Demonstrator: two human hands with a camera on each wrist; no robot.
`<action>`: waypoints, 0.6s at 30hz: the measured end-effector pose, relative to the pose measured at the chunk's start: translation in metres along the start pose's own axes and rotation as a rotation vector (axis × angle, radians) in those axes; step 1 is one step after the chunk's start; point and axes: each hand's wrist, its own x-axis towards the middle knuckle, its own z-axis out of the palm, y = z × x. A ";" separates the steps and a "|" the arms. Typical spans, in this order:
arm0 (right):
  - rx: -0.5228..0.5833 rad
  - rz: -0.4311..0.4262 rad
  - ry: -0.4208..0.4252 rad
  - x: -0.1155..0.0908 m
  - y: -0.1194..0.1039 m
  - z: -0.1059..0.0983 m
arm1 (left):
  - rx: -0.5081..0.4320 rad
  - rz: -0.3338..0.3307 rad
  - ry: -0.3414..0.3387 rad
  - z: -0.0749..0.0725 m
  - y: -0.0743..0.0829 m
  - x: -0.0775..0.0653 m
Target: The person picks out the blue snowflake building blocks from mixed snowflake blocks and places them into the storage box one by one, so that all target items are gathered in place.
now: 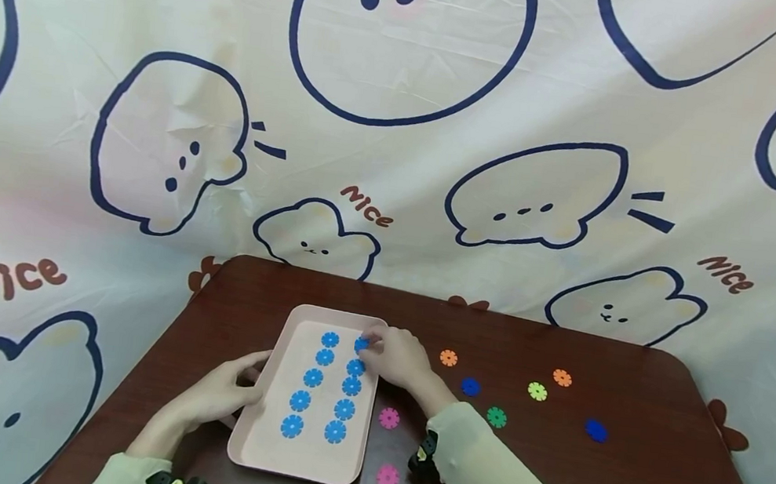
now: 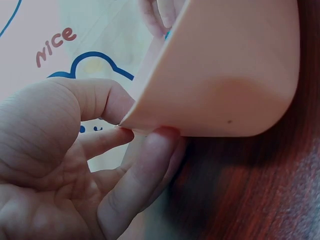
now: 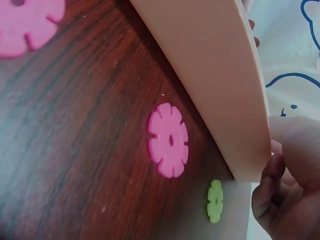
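A pale pink tray [image 1: 261, 438] holds blue notched discs, like flower-shaped plastic pieces, in two lengthwise columns. My left hand [image 1: 225, 390] grips the tray's left rim; in the left wrist view the thumb and fingers of that hand [image 2: 100, 165] are on the tray wall [image 2: 225, 90]. Over the tray's far right corner, my right hand [image 1: 399, 356] pinches the farthest blue disc [image 1: 360, 344] of the right column, its fingertips partly covering it. From the right wrist, this hand [image 3: 290, 175] shows curled behind the tray wall [image 3: 215, 75], which hides the disc.
Loose discs lie right of the tray on the dark wooden table [image 1: 661, 476]: pink [image 1: 389, 418], orange [image 1: 448, 358], dark blue [image 1: 470, 386], green [image 1: 496, 417] and yellow-green [image 1: 537, 391] among them. A patterned curtain [image 1: 397, 156] hangs behind the table.
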 end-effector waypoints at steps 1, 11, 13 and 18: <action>0.009 -0.002 0.005 -0.002 0.001 -0.001 | 0.000 -0.001 -0.001 0.000 0.000 0.000; 0.037 -0.085 0.108 -0.027 0.017 -0.023 | -0.005 0.008 -0.009 -0.001 -0.001 0.001; 0.017 -0.095 0.127 -0.035 0.020 -0.030 | -0.002 0.007 -0.007 -0.001 -0.001 0.001; -0.028 -0.091 0.174 -0.058 0.032 -0.048 | 0.011 0.006 -0.005 -0.001 -0.001 0.001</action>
